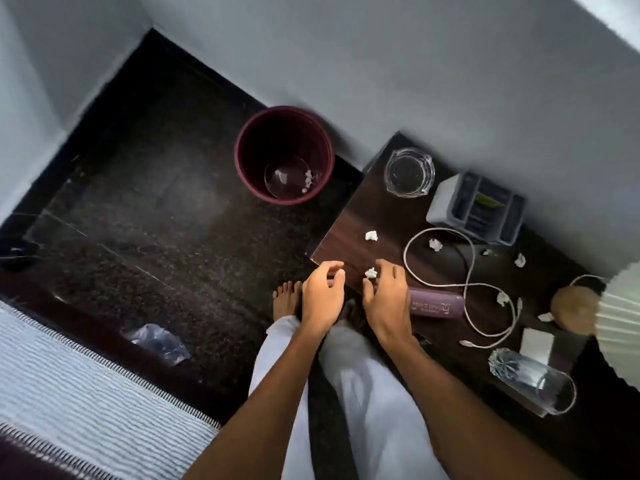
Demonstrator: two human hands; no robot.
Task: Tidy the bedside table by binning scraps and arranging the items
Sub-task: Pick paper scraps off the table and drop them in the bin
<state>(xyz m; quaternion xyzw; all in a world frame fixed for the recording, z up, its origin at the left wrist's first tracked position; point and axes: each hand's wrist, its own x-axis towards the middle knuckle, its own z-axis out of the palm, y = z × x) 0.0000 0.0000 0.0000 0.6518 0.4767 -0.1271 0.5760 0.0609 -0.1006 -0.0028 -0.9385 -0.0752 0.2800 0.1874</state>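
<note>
Dark wood-grain counter (349,233), rectangular, set against a pale wall, with a round maroon bin (242,147) on the speckled dark floor just beside its far-left corner; a few small white scraps lie on the bin's glossy bottom. Left hand (322,296) hovers at the counter's near-left corner, fingers curled loosely and apart, gripping nothing that can be seen. Right hand (384,299) rests over the counter's front edge, fingers spread and empty; a crumpled white paper scrap (370,272) lies on the counter touching or just off its fingertips, between the two hands. Another crumpled scrap (371,235) lies farther in, well clear of both hands, and more scraps are scattered inside and beyond the loops of a pale cable (465,284). A maroon cylindrical case (436,303) with pale lettering lies on its side just beside the right hand. A clear faceted glass ashtray (409,171) sits at the far corner, a grey slatted box-shaped device (476,207) next to it. A clear cut-glass tumbler (533,379) lies tipped on its side at the near edge, beside a white card (536,344) and a lamp with rounded wooden base (571,310) and pleated shade.
</note>
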